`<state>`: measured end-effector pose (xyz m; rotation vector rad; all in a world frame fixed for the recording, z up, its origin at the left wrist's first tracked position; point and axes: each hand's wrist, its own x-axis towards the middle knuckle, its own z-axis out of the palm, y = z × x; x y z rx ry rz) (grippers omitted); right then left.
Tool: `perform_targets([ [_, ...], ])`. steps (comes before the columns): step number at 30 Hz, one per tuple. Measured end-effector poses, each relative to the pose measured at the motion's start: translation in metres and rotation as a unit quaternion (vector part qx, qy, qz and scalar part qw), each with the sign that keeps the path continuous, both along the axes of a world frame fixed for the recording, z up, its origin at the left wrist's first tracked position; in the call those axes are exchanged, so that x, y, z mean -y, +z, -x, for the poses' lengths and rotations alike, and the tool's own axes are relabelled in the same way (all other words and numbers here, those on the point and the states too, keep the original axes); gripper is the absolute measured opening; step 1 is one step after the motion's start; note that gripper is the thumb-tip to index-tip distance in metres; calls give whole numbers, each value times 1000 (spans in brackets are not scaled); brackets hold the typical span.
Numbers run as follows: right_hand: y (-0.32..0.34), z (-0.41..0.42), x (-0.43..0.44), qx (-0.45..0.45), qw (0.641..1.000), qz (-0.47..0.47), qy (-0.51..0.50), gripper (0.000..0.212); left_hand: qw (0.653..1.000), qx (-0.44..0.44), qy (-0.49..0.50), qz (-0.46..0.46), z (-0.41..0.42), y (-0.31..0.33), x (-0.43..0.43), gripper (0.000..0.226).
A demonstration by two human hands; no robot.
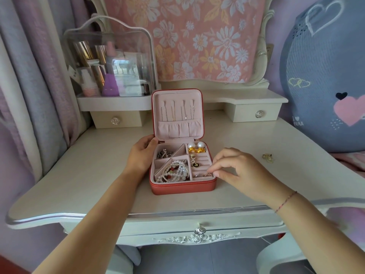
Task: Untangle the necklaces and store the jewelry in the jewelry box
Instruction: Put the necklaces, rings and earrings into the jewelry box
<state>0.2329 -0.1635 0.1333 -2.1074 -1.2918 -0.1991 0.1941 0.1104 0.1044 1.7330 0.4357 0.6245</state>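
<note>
- Jewelry box [182, 187]: coral case, open, at the middle of the surface [79, 175]. Its lid stands upright at the back, so all the compartments are within reach.
- Necklaces [177, 111]: thin chains hung separately on the lid's hooks, with their ends tucked into the gathered pocket. Judged untangled and stored.
- Left grip [141, 153]: grasps the box's left wall by the hinge corner, thumb at the lid's base. Probably steadying the case while the other hand works.
- Right grip [237, 171]: thumb and forefinger pinch a small piece [208, 174], seemingly a ring, at the near right corner of the box over the ring rolls. Probably seating it in a slot.
- Pearl earrings [196, 145]: back right compartment.
- Bead bracelets [175, 172]: near left compartment, coiled to fit.
- Round black pendant [195, 165]: on the ring rolls.
- Gold item [267, 157]: loose on the surface towards its right edge, well apart from the box. Judged not yet stored.
- Clear cosmetics case [110, 62]: raised shelf, back left corner.
</note>
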Motion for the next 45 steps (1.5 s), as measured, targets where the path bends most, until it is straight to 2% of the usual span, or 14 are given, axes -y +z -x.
perform_targets([
  [5,-1,-1,3,-22,1000,-16,-9,16,1000,-3,-3,9,-1,-3,-3,19],
  [7,1,-9,13,-44,995,-66,-59,18,1000,-3,-1,12,-1,-2,-2,17],
  [9,1,-27,29,-41,982,-100,-152,18,1000,-1,-6,16,-1,-3,-2,17],
  [11,-1,-44,45,-53,969,-84,-228,15,1000,-3,-9,17,-1,-3,-4,18],
  [13,-6,-54,57,-66,962,-44,-261,15,1000,-7,-11,11,-2,-5,-6,20],
  [23,-20,-58,57,-29,955,57,-289,10,1000,3,-3,14,-3,-4,-3,17],
  [28,-17,-58,56,-4,959,55,-279,11,1000,2,-5,13,-2,-4,-3,17],
  [32,1,-35,33,-101,971,-74,-203,11,1000,3,-2,11,-3,-3,-2,17],
  [34,12,-18,13,-139,977,-91,-136,11,1000,1,1,9,-3,-3,-2,17],
  [38,22,2,-20,-178,981,-53,-47,10,1000,0,0,6,-1,-2,-1,18],
  [45,17,2,-39,-191,981,17,-26,12,1000,8,-4,13,1,1,2,20],
])
